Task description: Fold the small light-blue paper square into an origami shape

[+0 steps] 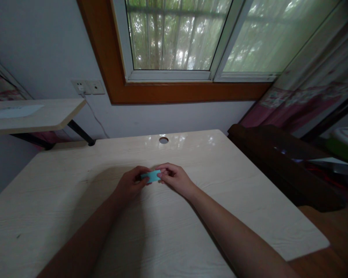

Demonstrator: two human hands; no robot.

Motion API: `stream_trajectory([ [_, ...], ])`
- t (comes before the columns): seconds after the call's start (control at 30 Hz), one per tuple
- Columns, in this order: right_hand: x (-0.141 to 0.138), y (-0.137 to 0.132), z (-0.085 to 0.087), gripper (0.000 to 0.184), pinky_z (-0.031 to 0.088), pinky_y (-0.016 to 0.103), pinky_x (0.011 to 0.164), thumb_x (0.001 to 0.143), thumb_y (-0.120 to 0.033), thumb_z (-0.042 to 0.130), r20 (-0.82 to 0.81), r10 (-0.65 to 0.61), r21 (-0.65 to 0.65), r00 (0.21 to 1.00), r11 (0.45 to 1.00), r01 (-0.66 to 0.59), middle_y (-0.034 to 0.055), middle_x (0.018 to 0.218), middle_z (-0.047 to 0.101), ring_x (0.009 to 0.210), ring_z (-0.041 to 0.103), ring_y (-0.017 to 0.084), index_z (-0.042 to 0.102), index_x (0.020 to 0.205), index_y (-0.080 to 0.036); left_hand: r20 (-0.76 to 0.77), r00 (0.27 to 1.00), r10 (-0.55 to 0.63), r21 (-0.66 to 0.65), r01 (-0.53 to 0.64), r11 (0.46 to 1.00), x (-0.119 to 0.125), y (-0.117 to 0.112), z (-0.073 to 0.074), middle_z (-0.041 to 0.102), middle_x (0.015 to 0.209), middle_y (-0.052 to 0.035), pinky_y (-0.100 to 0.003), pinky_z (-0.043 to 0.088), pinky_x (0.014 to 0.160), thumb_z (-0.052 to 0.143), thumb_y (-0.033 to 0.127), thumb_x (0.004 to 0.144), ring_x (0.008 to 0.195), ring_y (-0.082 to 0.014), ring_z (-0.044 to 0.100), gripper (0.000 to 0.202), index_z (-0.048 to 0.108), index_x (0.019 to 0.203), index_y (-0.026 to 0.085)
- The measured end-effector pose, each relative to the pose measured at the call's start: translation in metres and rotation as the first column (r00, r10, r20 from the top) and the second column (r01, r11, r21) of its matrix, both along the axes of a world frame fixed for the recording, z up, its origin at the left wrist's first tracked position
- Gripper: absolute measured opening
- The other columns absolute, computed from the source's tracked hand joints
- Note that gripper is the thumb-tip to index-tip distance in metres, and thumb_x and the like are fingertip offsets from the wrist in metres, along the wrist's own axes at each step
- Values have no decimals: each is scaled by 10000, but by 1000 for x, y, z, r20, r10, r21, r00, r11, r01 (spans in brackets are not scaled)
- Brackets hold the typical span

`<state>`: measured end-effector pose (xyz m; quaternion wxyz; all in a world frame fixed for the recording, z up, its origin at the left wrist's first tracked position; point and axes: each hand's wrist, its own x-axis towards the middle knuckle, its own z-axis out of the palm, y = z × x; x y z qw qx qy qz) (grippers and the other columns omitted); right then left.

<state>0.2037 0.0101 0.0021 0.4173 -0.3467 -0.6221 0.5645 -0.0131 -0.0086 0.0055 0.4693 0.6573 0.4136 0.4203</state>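
A small turquoise rectangular piece (153, 176), flat-looking and perhaps paper, is held between my two hands over the middle of the pale wood-grain table (174, 231). My left hand (132, 180) pinches its left end, thumb in front and fingers behind. At the right end, the thumb and fingers of my right hand (174, 177) close on it too. The piece tilts slightly, its right end higher. My fingers cover both of its ends, and its exact kind is too small to tell.
A raised shelf (72, 110) on black legs stands at the back left, with a white sheet (16, 112) on it. A cable hole (164, 140) lies near the table's back edge. Dark wooden furniture (278, 166) borders the right side. A wall socket (88, 87) holds a plugged-in cord.
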Motion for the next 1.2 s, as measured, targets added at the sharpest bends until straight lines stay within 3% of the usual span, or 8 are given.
stream_trajectory([
  [0.43, 1, 1, 2, 300, 494, 254, 640, 826, -339, 672, 20, -12, 20, 1000, 1000, 12, 26, 807, 650, 674, 595, 117, 708, 1086, -195, -15, 997, 71, -50, -71, 996, 1, 1, 3, 705, 798, -24, -294, 600, 702, 664, 321, 824, 707, -162, 710, 246, 634, 1006, 159],
  [0.93, 3, 1, -2, 237, 446, 259, 690, 850, -302, 636, 53, -83, 105, 995, 992, 77, 33, 878, 655, 736, 557, 126, 693, 1054, -196, 31, 991, 129, -69, -127, 989, 1, 2, 6, 714, 799, -19, -278, 600, 648, 639, 329, 846, 677, -159, 707, 201, 643, 962, 164],
  [1.2, 5, 0, 8, 238, 413, 247, 651, 854, -257, 628, 185, -82, 300, 979, 954, 23, 35, 888, 622, 726, 523, 125, 711, 1074, -223, -48, 989, 141, -48, -143, 989, 1, 2, 4, 705, 825, -17, -276, 606, 629, 645, 355, 839, 643, -157, 711, 233, 648, 980, 169],
])
